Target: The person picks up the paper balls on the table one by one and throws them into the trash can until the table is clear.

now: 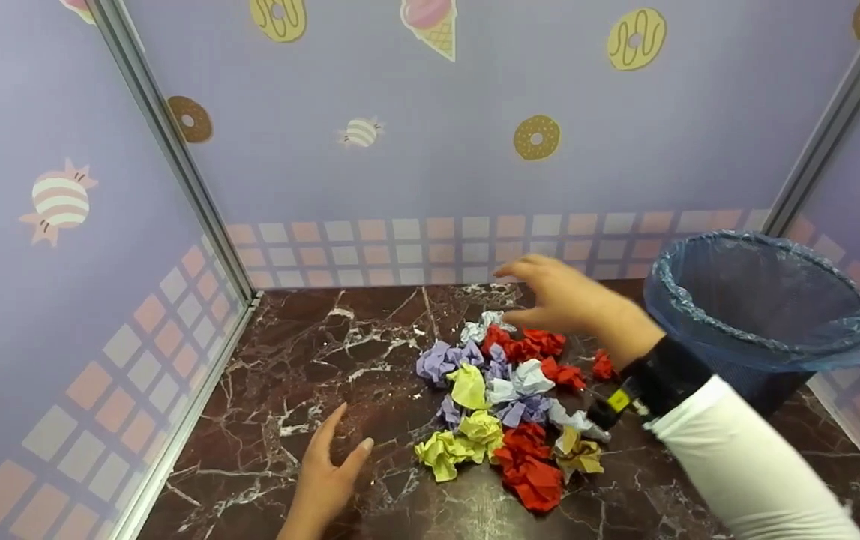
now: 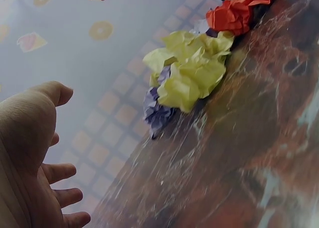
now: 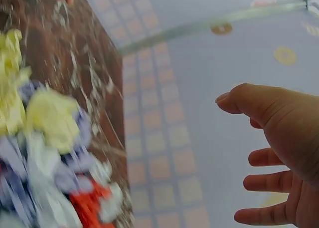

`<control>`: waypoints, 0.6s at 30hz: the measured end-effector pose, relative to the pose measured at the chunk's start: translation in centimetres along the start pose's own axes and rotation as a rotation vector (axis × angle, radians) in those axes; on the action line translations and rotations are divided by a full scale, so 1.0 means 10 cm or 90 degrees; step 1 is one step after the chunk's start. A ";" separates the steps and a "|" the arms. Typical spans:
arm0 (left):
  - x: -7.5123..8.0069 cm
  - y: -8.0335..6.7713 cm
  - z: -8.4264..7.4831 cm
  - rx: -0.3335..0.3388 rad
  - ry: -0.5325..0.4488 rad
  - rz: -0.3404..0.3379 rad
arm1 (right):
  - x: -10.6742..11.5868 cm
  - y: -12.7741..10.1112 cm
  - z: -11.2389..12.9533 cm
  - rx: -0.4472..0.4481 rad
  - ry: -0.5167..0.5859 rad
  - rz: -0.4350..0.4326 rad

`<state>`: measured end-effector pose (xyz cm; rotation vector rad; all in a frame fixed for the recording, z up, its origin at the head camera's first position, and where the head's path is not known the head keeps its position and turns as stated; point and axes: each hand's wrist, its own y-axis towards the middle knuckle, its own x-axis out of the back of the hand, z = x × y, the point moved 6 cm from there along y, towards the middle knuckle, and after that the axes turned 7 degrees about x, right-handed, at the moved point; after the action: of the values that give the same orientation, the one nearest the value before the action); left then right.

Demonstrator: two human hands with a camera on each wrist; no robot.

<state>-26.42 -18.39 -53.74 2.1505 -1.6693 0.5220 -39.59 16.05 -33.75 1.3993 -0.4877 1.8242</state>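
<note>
1. While the left hand [image 1: 328, 469] rests spread on the marble table [image 1: 287, 375], crumpled paper balls [image 1: 508, 405] lie heaped just beside it.
2. Right hand [image 1: 561, 296] hovers over them, fingers loose, empty.
3. Lined bin [image 1: 763, 315] stands right.

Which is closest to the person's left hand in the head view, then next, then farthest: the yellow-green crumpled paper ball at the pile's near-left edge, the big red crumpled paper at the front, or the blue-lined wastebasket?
1. Yellow-green crumpled paper ball, just right of the left hand.
2. Big red crumpled paper, further right at the pile's front.
3. Blue-lined wastebasket, far right.
</note>
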 end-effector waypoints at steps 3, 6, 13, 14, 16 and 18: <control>0.03 -0.01 0.06 0.023 -0.002 0.003 | -0.27 0.09 0.17 0.027 0.002 0.007; 0.06 -0.02 0.11 0.047 0.000 0.012 | -0.55 0.16 0.35 0.051 -0.002 0.029; 0.17 -0.06 0.23 0.098 0.030 0.015 | -1.18 0.25 0.66 0.106 -0.009 0.080; 0.19 -0.07 0.25 0.103 0.034 0.012 | -1.27 0.26 0.71 0.115 -0.013 0.084; 0.21 -0.07 0.27 0.111 0.034 0.011 | -1.43 0.26 0.79 0.129 -0.026 0.088; 0.23 -0.08 0.29 0.114 0.028 0.009 | -1.59 0.24 0.88 0.147 -0.040 0.096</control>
<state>-24.93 -21.55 -55.13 2.2332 -1.6723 0.7432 -34.25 2.95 -45.42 1.6167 -0.4361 2.0139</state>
